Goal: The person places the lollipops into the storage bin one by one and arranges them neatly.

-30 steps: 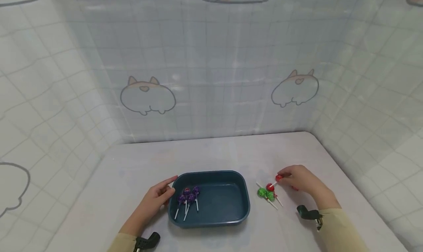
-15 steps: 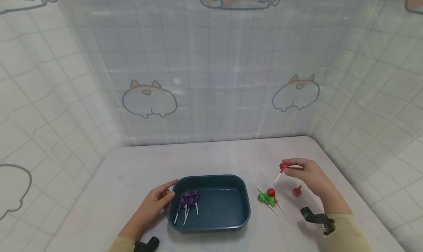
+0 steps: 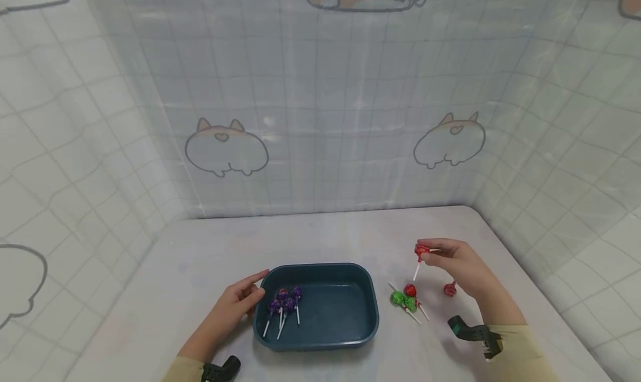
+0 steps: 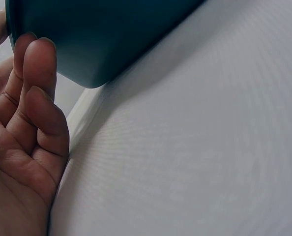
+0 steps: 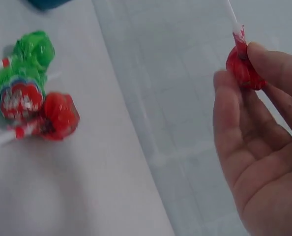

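My right hand (image 3: 459,263) pinches a red lollipop (image 3: 422,249) by its wrapped head, above the table with its white stick pointing down. In the right wrist view, thumb and fingertips meet around that red wrapper (image 5: 246,73). Below lie two green lollipops (image 3: 398,298) with another red lollipop (image 3: 410,290) against them. One more red lollipop (image 3: 449,289) lies under the right hand, its stick hidden. My left hand (image 3: 235,305) touches the left rim of a dark blue tray (image 3: 345,346) with relaxed fingers. Several purple lollipops (image 3: 289,304) lie in the tray's left part.
The table (image 3: 200,248) has a pale covering, and the tray stands near its front middle. Curtains (image 3: 315,120) printed with a grid and cartoon dogs hang behind and on both sides. Dark wrist cameras (image 3: 473,332) sit at both sleeves.
My right hand has lifted the red lollipop off the candy group, then shifted slightly left while its stick swung nearer to upright. The left hand and the tray stay in place.
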`<action>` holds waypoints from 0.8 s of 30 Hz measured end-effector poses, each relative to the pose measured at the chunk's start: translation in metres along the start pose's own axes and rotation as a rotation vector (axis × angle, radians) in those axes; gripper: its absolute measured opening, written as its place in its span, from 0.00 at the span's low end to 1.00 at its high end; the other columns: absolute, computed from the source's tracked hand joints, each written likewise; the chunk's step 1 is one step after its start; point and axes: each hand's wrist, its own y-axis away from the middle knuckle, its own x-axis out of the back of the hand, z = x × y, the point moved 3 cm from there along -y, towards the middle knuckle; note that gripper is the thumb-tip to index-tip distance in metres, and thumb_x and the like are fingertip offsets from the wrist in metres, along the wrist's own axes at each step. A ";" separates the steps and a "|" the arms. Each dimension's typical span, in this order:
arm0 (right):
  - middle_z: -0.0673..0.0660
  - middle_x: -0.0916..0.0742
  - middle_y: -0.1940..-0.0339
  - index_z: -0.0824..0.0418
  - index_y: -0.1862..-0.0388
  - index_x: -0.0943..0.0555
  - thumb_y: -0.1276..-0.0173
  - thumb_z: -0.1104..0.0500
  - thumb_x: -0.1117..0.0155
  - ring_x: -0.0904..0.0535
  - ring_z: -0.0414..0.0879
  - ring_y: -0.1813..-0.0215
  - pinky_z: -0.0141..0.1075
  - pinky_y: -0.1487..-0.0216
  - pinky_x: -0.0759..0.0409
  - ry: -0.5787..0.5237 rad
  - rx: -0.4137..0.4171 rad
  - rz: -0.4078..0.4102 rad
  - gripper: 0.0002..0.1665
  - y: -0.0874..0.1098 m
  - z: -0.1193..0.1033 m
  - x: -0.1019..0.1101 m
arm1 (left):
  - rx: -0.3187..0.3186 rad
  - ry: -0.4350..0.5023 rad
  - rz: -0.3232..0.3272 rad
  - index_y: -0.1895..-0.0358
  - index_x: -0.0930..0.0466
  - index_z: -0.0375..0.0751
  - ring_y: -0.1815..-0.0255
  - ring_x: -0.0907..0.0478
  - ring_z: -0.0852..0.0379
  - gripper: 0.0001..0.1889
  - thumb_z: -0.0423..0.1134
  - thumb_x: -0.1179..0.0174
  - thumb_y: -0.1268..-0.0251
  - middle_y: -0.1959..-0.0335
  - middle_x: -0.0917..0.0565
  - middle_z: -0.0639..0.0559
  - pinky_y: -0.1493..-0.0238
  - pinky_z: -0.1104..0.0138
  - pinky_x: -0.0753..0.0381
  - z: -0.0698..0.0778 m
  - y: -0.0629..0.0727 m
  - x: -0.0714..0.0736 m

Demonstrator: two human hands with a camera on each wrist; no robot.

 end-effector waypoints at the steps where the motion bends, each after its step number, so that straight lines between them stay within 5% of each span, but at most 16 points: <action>1: 0.59 0.14 0.47 0.56 0.40 0.19 0.34 0.48 0.30 0.17 0.48 0.47 0.37 0.47 0.23 -0.008 0.007 -0.009 0.26 0.000 -0.002 -0.002 | 0.004 -0.003 0.002 0.30 0.29 0.45 0.77 0.26 0.52 0.25 0.44 0.41 0.27 0.70 0.23 0.42 0.75 0.64 0.23 0.001 0.000 0.000; 9: 0.57 0.14 0.46 0.52 0.39 0.19 0.34 0.45 0.30 0.17 0.49 0.47 0.55 0.43 0.26 0.014 0.007 -0.050 0.27 -0.001 -0.014 -0.019 | 0.032 0.012 -0.001 0.30 0.29 0.47 0.75 0.26 0.52 0.25 0.45 0.41 0.27 0.68 0.23 0.42 0.74 0.64 0.24 0.002 0.001 0.000; 18: 0.57 0.14 0.48 0.55 0.41 0.18 0.36 0.47 0.28 0.16 0.49 0.49 0.42 0.47 0.21 -0.003 0.050 -0.115 0.26 0.003 -0.033 -0.046 | 0.016 0.022 -0.002 0.29 0.30 0.48 0.75 0.26 0.50 0.25 0.45 0.41 0.27 0.68 0.22 0.44 0.74 0.63 0.24 0.002 0.002 -0.001; 24: 0.56 0.14 0.50 0.55 0.42 0.17 0.35 0.47 0.28 0.16 0.50 0.51 0.44 0.51 0.19 0.077 0.085 -0.166 0.25 -0.002 -0.041 -0.065 | 0.032 0.018 0.000 0.29 0.30 0.46 0.75 0.26 0.51 0.25 0.44 0.41 0.27 0.69 0.22 0.44 0.74 0.64 0.23 0.000 0.002 -0.002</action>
